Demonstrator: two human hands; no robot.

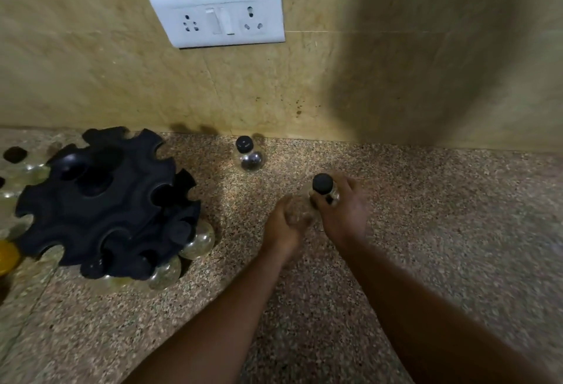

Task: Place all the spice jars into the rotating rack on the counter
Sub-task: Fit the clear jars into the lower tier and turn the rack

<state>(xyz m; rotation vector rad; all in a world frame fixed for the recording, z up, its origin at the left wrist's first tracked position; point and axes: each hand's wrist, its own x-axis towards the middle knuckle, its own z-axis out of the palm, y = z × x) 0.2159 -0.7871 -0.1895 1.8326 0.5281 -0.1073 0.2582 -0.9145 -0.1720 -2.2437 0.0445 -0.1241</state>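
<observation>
The black rotating rack (100,201) stands on the left of the counter, with several clear jars (198,240) seated in its lower front slots. One clear spice jar with a black lid (248,156) stands alone near the wall. My right hand (344,210) grips another black-lidded jar (323,185) from the side, just above the counter. My left hand (286,222) is close beside it on the left, its fingers curled. It is motion-blurred, so I cannot make out whether it holds anything.
The speckled granite counter (426,201) runs along a tiled wall with a white socket plate (217,16). More black-lidded jars (13,155) sit behind the rack at the far left. A yellow lid (6,257) shows at the left edge.
</observation>
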